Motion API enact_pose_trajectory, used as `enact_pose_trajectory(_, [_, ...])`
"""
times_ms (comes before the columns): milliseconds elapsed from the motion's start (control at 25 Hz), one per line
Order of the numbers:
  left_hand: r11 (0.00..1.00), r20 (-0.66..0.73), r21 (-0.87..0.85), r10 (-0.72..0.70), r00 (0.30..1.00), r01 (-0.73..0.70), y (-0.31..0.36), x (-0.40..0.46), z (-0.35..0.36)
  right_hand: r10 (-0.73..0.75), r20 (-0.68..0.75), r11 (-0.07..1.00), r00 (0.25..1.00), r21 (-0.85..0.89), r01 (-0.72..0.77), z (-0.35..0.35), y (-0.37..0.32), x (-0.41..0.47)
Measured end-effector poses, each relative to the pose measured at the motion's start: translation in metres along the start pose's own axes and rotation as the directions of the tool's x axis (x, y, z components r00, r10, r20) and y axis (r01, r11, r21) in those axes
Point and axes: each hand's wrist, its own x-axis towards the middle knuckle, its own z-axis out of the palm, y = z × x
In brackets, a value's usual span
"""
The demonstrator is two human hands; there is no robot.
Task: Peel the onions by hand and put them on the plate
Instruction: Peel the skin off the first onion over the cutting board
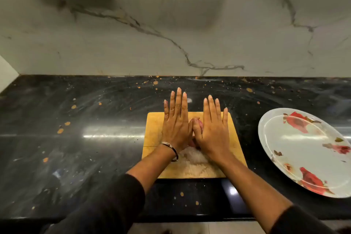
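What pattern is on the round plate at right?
Red flowers on the white round plate, seen in the head view.

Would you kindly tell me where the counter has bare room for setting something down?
The black counter is bare left of the cutting board, and behind it up to the wall. The board is crowded by the left hand and right hand; the floral plate fills the right.

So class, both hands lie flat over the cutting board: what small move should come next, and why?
Probably lift the left hand and right hand off the cutting board and pick up an onion; pinkish onion peeks between the thumbs, and the plate holds none yet.
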Motion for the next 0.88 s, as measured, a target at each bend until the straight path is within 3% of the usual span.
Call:
enact_pose_trajectory(160, [0.999, 0.027, -0.042, -0.03, 0.999, 0.031, -0.003, -0.025, 0.025, 0.048, -0.005, 0.998, 0.999, -0.039, -0.048, 0.025, 0.014, -0.029])
enact_pose_trajectory(560, [0.999, 0.188, -0.046, -0.018, 0.982, 0.027, -0.018, -0.03, 0.047, -0.013, 0.039, 0.989, 0.999, 0.15, 0.007, 0.032, 0.019, -0.035])
enact_pose_trajectory(720, [0.997, 0.168, -0.076, 0.023, 0.986, -0.01, -0.021, -0.028, 0.052, -0.022, 0.02, 0.982, 1.0, 0.188, 0.018, 0.035, 0.023, -0.033])
enact_pose_trajectory(880, [0.973, 0.169, -0.23, 0.002, 0.986, 0.037, -0.02, -0.031, 0.05, -0.037, 0.051, 0.966, 0.998, 0.256, 0.023, 0.03, 0.028, -0.029])
